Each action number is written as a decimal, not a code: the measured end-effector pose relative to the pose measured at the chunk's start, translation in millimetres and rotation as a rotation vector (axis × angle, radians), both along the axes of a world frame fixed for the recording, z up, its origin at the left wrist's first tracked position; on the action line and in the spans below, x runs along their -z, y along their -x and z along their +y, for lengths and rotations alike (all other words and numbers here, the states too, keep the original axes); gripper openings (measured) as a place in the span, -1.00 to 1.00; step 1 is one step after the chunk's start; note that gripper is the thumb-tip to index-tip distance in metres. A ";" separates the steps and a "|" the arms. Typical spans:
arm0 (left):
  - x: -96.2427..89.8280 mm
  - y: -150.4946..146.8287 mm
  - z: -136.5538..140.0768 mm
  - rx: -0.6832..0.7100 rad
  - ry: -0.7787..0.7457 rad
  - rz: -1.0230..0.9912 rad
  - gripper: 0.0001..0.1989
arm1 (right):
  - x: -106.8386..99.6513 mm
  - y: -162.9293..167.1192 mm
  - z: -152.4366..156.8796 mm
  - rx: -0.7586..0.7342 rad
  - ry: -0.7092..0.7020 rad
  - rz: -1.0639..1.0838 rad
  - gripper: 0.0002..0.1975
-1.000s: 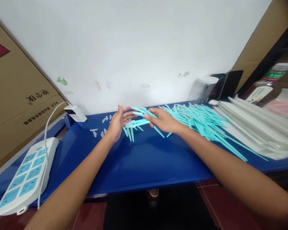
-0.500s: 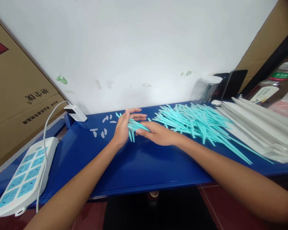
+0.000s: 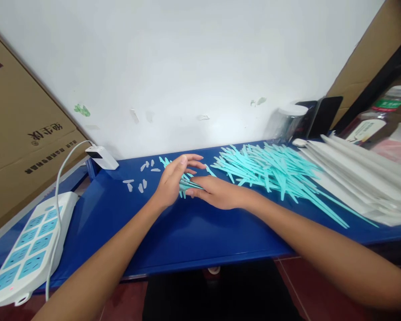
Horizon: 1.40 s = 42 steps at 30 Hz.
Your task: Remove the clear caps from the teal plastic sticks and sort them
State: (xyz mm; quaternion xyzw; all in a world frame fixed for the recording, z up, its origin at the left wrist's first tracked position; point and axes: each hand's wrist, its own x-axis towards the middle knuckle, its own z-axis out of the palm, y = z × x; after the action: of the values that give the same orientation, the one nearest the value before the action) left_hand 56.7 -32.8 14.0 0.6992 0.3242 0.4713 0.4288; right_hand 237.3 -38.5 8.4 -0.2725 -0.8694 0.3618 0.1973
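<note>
A small bundle of turquoise tapered sticks (image 3: 186,184) lies between my two hands above the blue table. My right hand (image 3: 217,191) is closed around it, thumb on the near side. My left hand (image 3: 172,180) stands upright at the bundle's left end, fingers stretched and apart, its palm against or very near the stick ends. More turquoise sticks (image 3: 165,161) lie on the table behind and under the hands, partly hidden. Left of my left hand are several small translucent pieces (image 3: 145,183). A large heap of the same sticks (image 3: 267,167) with pale tips lies to the right.
The blue table (image 3: 173,240) meets a white wall. A power strip (image 3: 33,245) and a white device (image 3: 102,157) with a cable stand at left, beside a cardboard box (image 3: 26,125). At right are white bags (image 3: 357,178), a clear jar (image 3: 289,122) and a bottle (image 3: 370,120).
The bundle and my right hand have dropped slightly and tilted, so less of the bundle shows. My left hand's fingers are raised and curved more. The view has shifted a little.
</note>
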 end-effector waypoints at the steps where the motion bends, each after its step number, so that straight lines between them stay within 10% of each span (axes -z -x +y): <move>1: -0.9 -0.2 -1.7 0.010 -0.009 0.015 -0.49 | 0.7 0.1 -0.2 0.010 -0.014 -0.006 -0.68; 8: -5.3 -2.6 -6.9 0.081 -0.058 0.078 -0.51 | 4.7 4.4 -3.9 0.018 -0.022 -0.006 -0.74; 12: -2.0 -1.4 1.6 -0.127 -0.115 -0.055 -0.48 | -12.4 -16.2 9.5 0.114 -0.148 0.002 -0.66; 20: 3.3 30.7 29.5 -0.563 -0.311 0.429 -0.65 | -31.7 -98.9 58.0 0.976 -0.321 -0.726 -0.48; 30: -8.1 92.8 53.4 -0.804 -0.129 1.304 -0.57 | -5.5 -69.7 58.1 0.962 -0.246 -0.799 -0.58; 38: -20.7 135.5 57.8 -0.861 0.078 1.450 -0.68 | 7.2 -28.5 39.3 0.912 -0.318 -0.752 -0.59; 42: -15.1 132.5 62.2 -0.609 -0.055 1.284 -0.64 | 13.2 -13.9 30.9 0.858 -0.343 -0.756 -0.62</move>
State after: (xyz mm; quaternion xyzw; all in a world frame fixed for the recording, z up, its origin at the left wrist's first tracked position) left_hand -75.8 29.4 29.1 0.7275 0.6820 0.0731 -0.0155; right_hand 251.2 -7.7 -4.7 -0.6734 -0.7378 -0.0179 0.0437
